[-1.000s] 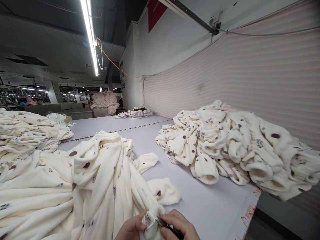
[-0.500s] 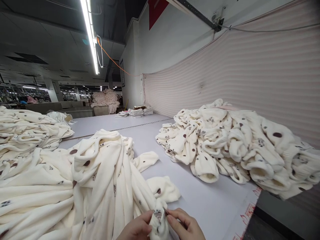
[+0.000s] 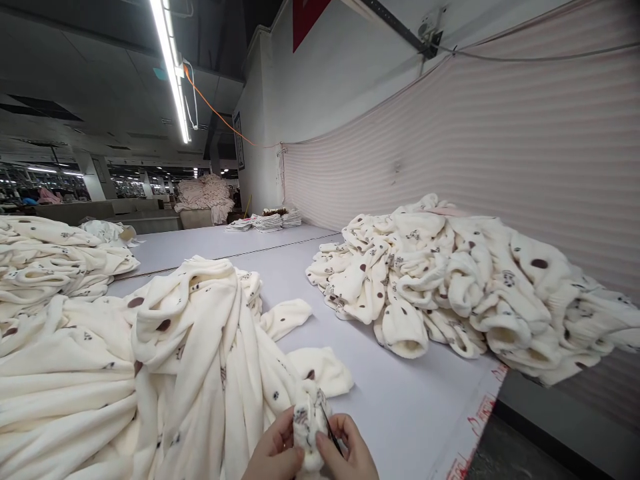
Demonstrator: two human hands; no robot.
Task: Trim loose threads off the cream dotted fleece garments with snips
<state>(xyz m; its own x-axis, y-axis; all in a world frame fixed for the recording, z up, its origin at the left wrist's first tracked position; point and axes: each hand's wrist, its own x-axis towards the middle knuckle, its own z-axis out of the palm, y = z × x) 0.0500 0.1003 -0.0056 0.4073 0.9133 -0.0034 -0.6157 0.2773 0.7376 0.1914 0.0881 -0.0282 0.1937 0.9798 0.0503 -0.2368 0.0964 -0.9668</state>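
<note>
My left hand (image 3: 274,452) and my right hand (image 3: 347,451) sit at the bottom edge, both pinching the bunched end of a cream fleece garment (image 3: 210,347) with brown spots. My right hand also holds a thin dark tool (image 3: 329,427) against the fabric end (image 3: 306,420); what kind of tool it is I cannot tell. The garment trails away to the left and up over a heap of the same fabric.
A large pile of cream spotted garments (image 3: 450,280) lies at the right on the grey table (image 3: 400,407), against a striped pink curtain (image 3: 475,140). Another stack (image 3: 45,253) is at the far left. Folded pieces (image 3: 267,221) lie far back. The table edge (image 3: 475,413) runs near right.
My hands have shifted slightly left and lower in view while turning the fabric end; the thin tool now shows between my right fingers. The view has drifted a little right.
</note>
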